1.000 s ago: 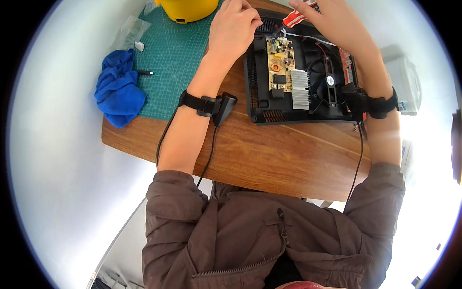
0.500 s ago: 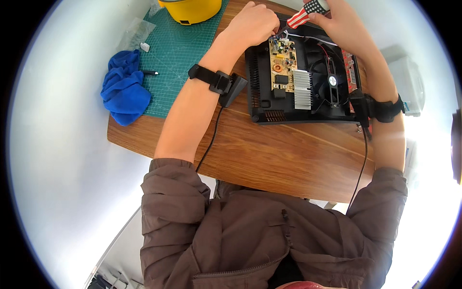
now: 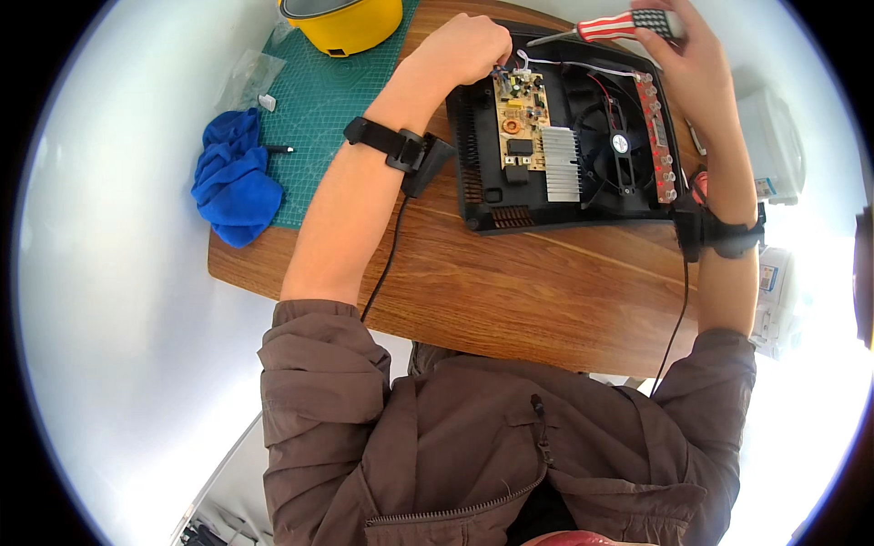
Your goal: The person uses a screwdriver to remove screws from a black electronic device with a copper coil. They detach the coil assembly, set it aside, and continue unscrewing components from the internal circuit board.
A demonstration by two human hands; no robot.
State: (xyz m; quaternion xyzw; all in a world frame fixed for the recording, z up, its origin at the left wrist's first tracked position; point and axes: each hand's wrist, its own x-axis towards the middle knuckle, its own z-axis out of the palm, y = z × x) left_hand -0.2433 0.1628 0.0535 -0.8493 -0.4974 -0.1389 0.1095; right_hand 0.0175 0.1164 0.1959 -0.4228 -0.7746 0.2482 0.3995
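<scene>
My right hand [image 3: 696,68] grips a screwdriver [image 3: 614,27] by its handle, which has red and white stripes and a dark patterned end. Its metal shaft points left, above the far edge of a black appliance housing [image 3: 537,217], apart from the circuit board. My left hand [image 3: 469,50] is closed in a pinch at the far left corner of the tan circuit board [image 3: 514,100], by dark wires and a white connector; what lies between its fingertips is hidden. In the housing also sit a silver heat sink [image 3: 562,164], a black fan [image 3: 621,146] and a red board strip [image 3: 655,136].
Left on the wooden table [image 3: 492,300] lies a green cutting mat [image 3: 337,100] bearing a yellow container [image 3: 350,27]. A blue cloth [image 3: 235,182] and a clear plastic bag [image 3: 250,77] lie at its left edge. Black cables hang from both wrist straps.
My right hand has drawn the screwdriver away from the board's far corner, and its shaft now lies nearly level. My left hand stays pinched at that corner.
</scene>
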